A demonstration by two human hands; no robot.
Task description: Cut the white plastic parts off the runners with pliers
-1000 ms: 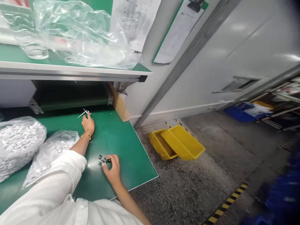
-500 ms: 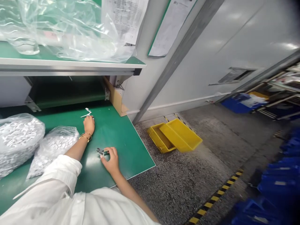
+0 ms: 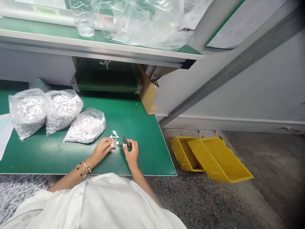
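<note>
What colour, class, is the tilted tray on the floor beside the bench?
Yellow: the tilted plastic tray shows best in the head view.

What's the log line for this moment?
left hand: white piece | right hand: small dark tool | beside: bags of white pieces | surface: green bench

The left hand [image 3: 102,149] has drawn back; the right hand [image 3: 131,154] sits just beside it.

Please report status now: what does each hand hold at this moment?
Left hand: white branched plastic piece at the fingers. Right hand: small dark part pinched. Three bags of white pieces to the left, on the green mat.
</note>
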